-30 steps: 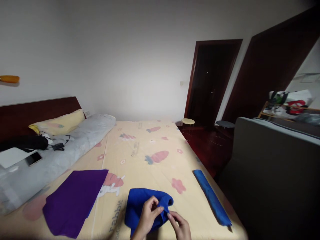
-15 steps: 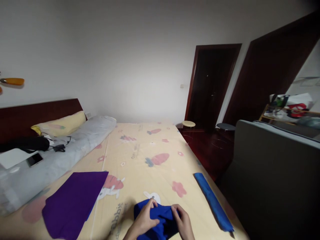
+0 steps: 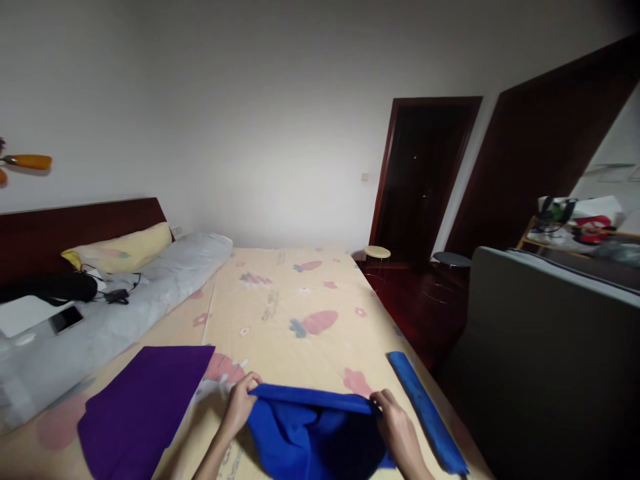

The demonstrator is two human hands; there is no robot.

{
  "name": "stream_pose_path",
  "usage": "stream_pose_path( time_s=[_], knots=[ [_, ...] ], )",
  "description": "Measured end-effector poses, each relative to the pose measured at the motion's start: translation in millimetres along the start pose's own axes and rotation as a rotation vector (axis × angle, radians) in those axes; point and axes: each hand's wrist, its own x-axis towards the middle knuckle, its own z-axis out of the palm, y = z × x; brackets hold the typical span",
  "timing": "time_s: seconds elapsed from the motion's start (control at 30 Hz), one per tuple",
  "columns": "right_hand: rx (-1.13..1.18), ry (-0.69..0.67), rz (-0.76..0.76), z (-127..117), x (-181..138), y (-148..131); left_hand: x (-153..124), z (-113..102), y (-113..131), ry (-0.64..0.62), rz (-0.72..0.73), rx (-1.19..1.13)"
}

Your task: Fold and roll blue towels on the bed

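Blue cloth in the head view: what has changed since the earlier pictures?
The left hand has moved left and the right hand right, drawing the bunched blue cloth out so that one edge stretches between them. Both hands now grip that edge. The purple cloth and blue roll stayed put.

Blue cloth, top edge taut btwn hands, rest sagging w/ folds.

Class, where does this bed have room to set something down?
The widest bare stretch of sheet runs from the blue cloth toward the wall, right of the grey bundle. A narrow gap lies between the purple cloth and left hand. Crowded: the bundle's left side, bearing a phone and black cable.
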Motion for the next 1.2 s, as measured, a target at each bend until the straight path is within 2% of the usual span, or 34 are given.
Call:
stream_pose_path(
  time_s=[0.17,0.27,0.33,0.5,0.6,0.73,0.83,0.9,0.93,1.1,1.2],
  knots=[
    [-0.03,0.119,0.181,-32.4,17.4,20.3,19.0,-63.2,-1.5,0.217,0.068,0.018],
    [0.04,0.069,0.195,-53.5,28.4,33.3,26.4,-96.6,-5.6,0.288,0.081,0.031],
    [0.097,-0.015,0.134,-67.3,35.6,45.4,28.4,-116.7,-8.7,0.258,0.043,-0.001],
    [0.158,-0.24,0.018,-102.0,47.6,76.3,21.9,-165.4,-15.7,0.032,-0.11,-0.167],
    [0.13,-0.306,0.02,-118.7,50.2,88.2,16.0,-187.2,-22.9,0.027,-0.19,-0.281],
    [0.092,-0.269,0.052,-127.0,55.0,101.8,10.5,-194.1,-33.1,0.158,-0.348,-0.533],
    [0.115,-0.266,0.051,-121.8,64.3,112.6,9.4,-186.3,-36.8,0.105,-0.362,-0.615],
    [0.14,-0.269,0.054,-115.0,73.7,118.6,12.2,-180.1,-38.4,0.057,-0.371,-0.578],
    [0.151,-0.27,0.055,-111.1,79.1,120.8,15.1,-177.6,-39.4,0.081,-0.377,-0.535],
    [0.197,-0.203,0.035,-93.5,112.5,121.5,46.3,-169.9,-44.6,0.438,-0.395,-0.378],
    [0.209,-0.1,0.061,-87.0,138.6,116.1,75.7,-164.3,-42.1,0.474,-0.39,-0.399]
  ],
)
